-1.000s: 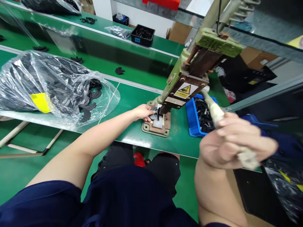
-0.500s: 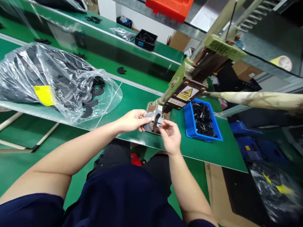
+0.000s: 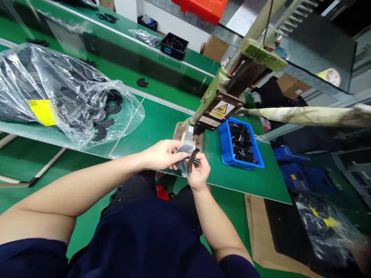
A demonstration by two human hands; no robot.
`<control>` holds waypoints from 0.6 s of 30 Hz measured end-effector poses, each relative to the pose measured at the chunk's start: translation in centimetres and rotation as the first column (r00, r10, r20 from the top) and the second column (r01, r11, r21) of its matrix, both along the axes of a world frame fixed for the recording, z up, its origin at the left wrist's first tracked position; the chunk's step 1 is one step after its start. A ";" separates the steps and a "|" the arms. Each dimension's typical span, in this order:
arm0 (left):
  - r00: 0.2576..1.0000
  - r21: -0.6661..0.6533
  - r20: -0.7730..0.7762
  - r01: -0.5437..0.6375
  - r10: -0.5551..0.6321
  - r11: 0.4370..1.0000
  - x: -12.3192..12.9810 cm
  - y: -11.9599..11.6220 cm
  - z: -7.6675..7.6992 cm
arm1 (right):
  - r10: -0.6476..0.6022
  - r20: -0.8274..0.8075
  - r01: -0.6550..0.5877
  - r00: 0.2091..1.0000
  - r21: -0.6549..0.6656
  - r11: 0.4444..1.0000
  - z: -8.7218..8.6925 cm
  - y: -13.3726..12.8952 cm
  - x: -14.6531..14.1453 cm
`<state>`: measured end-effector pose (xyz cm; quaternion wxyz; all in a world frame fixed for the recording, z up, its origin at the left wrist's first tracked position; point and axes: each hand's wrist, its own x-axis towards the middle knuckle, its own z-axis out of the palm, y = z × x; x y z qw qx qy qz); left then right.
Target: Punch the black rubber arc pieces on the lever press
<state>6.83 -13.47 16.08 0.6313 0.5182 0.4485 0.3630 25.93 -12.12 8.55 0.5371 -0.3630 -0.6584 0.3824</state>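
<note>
My left hand (image 3: 164, 155) is closed around several grey curved plates (image 3: 181, 164), its thumb lying along the top. Right beside it, my right hand (image 3: 200, 173) is closed, pinching a dark crescent-shaped piece (image 3: 191, 160) against the edge of the plates. Part of the dark piece and the fingertips behind it are hidden. Both hands are just in front of the base (image 3: 178, 132) of a green hand press (image 3: 216, 92), over the bench's near edge.
A clear plastic bag (image 3: 66, 88) of black crescent pieces lies open on the left. Right of the press stands a blue bin (image 3: 226, 148) of small black parts. The press lever (image 3: 290, 112) reaches out to the right. A black bin (image 3: 174, 53) sits at the back.
Both hands have come back from the press base toward my body, with the plates and dark piece. My right fingers have curled in more. The whole view has shifted slightly.
</note>
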 end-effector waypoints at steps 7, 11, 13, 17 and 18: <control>0.983 -0.160 0.164 0.105 -0.079 0.982 0.3 0.7 -0.2 | -0.023 0.059 0.019 0.998 0.066 0.998 -0.4 -0.7 0.6; 0.998 -0.120 0.045 0.054 -0.049 0.991 -0.5 1.1 -0.8 | 0.036 0.185 -0.057 0.982 0.111 0.992 0.5 -0.5 2.0; 0.998 -0.067 -0.048 0.043 -0.046 0.997 -0.7 1.0 -1.0 | 0.051 0.248 -0.091 0.968 0.153 0.984 1.1 -0.3 2.8; 0.914 0.374 -0.309 -0.137 0.262 0.917 -0.6 0.1 -0.4 | 0.043 0.336 -0.125 0.941 0.226 0.966 1.6 0.0 3.6; 0.874 0.488 -0.357 -0.126 0.330 0.863 -0.5 -0.1 -0.1 | 0.039 0.352 -0.129 0.935 0.237 0.963 1.5 0.0 3.7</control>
